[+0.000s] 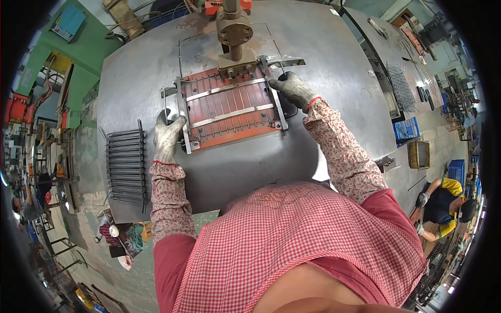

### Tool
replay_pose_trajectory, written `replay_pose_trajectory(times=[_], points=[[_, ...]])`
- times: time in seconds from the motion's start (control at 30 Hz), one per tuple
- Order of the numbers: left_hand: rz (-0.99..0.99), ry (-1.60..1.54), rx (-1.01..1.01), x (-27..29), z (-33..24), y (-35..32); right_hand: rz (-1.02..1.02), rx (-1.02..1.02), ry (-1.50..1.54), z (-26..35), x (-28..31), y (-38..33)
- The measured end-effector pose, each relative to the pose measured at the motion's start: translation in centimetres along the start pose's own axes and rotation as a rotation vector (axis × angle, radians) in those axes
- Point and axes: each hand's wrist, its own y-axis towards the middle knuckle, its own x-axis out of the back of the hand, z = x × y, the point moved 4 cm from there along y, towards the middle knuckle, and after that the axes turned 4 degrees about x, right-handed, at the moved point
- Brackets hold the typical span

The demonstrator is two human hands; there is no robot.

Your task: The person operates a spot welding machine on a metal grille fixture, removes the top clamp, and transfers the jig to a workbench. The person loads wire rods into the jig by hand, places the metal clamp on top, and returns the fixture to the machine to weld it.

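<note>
Fingers [179, 123] of left hand [168, 136] and right hand [296, 91] flank the wire-filled frame [233, 115] — clenched or not, I can't tell; it's on the counter [339, 73] by the machine head [235, 32]; best kept square — knuckles clear.

Tabletop [237, 163] open nearside of jig [235, 136], between the two sleeves [169, 195]. Press head [235, 34] overhangs far edge; wire-rack stack [125, 167] obstructs low passage left.
</note>
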Motion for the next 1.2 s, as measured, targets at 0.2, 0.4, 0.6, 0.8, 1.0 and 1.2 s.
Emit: replay_pose_trajectory(times=[0.2,0.4,0.6,0.8,1.0,1.2], points=[[0.037,-0.014,0.028,0.2,0.1,-0.8,-0.079,0.06,-0.071,0.5,0.1,-0.5],[0.065,-0.012,0.063,-0.7,1.2,-7.7,-0.104,0.028,-0.035,-2.0,1.3,-5.6],[-0.301,0.42,-0.349,-0.5,-1.2,-8.4,-0.167,0.149,-0.523,-0.3,0.6,-12.8],[-0.229,1.025,-0.511,-4.7,-3.4,-2.2,-0.164,0.366,0.655,-0.3,5.3,-15.0],[-0.407,0.732,-0.571,-3.4,-4.2,-3.1,-0.625,0.302,0.819,-5.3,17.1,-22.1],[-0.036,-0.612,-0.133,-6.9,-6.8,-7.3,-0.895,0.306,1.15,-20.4,17.0,-18.6]])
